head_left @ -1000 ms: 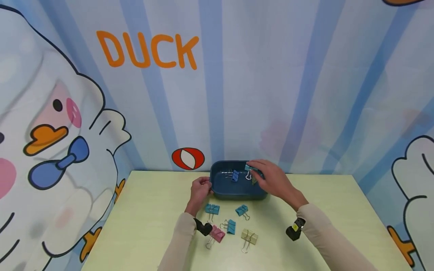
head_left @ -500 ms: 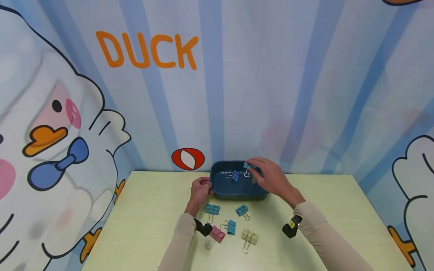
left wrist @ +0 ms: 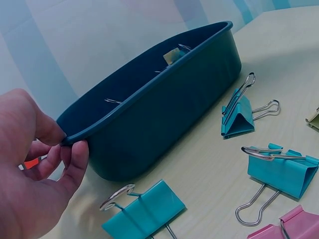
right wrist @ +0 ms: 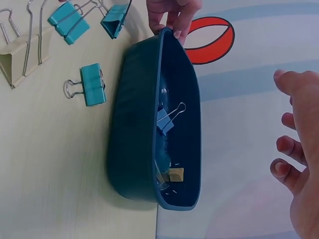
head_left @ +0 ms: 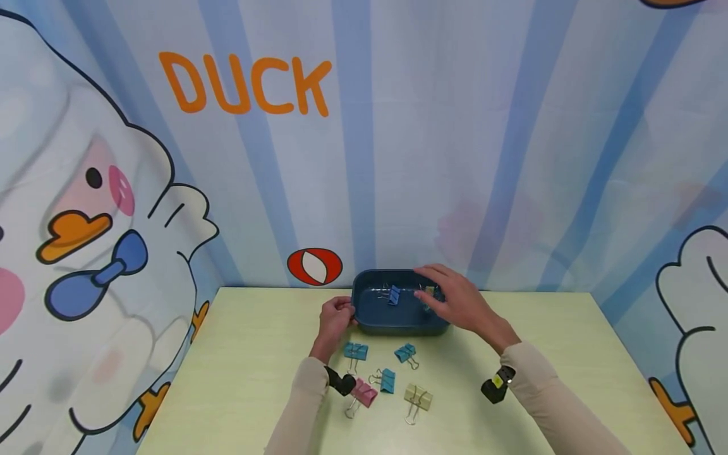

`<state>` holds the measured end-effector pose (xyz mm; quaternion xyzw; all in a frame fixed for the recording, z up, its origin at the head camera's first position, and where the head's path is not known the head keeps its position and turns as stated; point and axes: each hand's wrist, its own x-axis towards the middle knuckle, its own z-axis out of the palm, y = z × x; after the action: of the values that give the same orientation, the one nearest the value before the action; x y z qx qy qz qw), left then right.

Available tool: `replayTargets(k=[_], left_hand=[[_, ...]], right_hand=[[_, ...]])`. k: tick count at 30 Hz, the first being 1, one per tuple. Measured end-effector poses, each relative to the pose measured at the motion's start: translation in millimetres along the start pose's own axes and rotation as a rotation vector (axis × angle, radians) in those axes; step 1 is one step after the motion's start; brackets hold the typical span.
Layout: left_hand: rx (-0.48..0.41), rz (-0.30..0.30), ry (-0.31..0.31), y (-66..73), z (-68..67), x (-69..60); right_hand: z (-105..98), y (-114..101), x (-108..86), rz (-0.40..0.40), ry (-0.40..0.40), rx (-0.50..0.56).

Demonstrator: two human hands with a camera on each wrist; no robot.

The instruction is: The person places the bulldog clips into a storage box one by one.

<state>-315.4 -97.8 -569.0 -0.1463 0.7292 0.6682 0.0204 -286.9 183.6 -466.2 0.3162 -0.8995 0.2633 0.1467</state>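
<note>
A dark blue bin stands at the back of the table. My left hand pinches its left rim between thumb and fingers. Above the bin's right end, my right hand holds nothing, thumb and fingers spread apart, as the right wrist view also shows. Inside the bin lie a blue binder clip near the middle and a yellow binder clip at the right end. Something teal shows beside the yellow clip in the left wrist view, mostly hidden by the bin wall.
In front of the bin lie teal binder clips, a pink binder clip and a pale yellow binder clip. A printed curtain hangs right behind the table.
My right hand has let go of a teal binder clip over the bin's right end, and its fingers have spread. My left hand has stayed on the rim.
</note>
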Motion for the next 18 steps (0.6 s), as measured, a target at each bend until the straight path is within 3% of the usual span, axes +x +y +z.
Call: replayTargets(k=[9, 18], left_hand=[[0.010, -0.001, 0.002, 0.7, -0.1, 1.9], [-0.003, 0.002, -0.008, -0.8, -0.2, 2.1]], right_hand=[[1.3, -13.8, -23.5, -0.024, 0.004, 0.005], [25.7, -28.4, -76.5, 0.030, -0.055, 0.073]])
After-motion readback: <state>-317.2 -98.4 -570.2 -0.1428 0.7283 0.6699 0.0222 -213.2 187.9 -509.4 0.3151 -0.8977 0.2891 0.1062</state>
